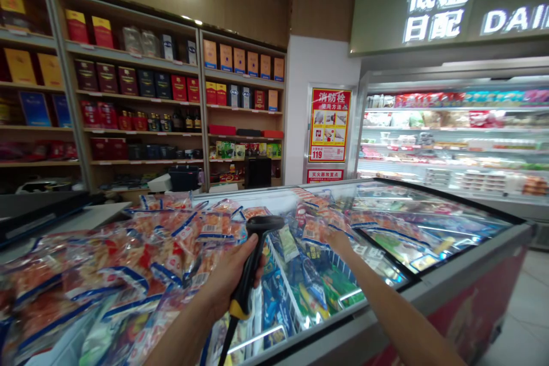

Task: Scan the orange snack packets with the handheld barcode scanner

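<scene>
My left hand [235, 266] is wrapped round the handle of a black barcode scanner [247, 274] with yellow trim, held upright. Its head points to the right and a cable hangs from its base. Over the chest freezer, my right hand [338, 243] reaches forward to clear plastic food packets [315, 230] with blue edges and orange contents. Its fingers are smeared, so I cannot tell whether they grip a packet. More such packets [128, 254] are heaped to the left of the scanner.
The chest freezer [476, 280] has glass lids and a wire basket of bagged goods inside. Shelves of boxed goods [137, 83] line the back wall. A red fire-hydrant notice [329, 124] hangs beside them, and a lit chilled cabinet [454, 131] stands at the back right.
</scene>
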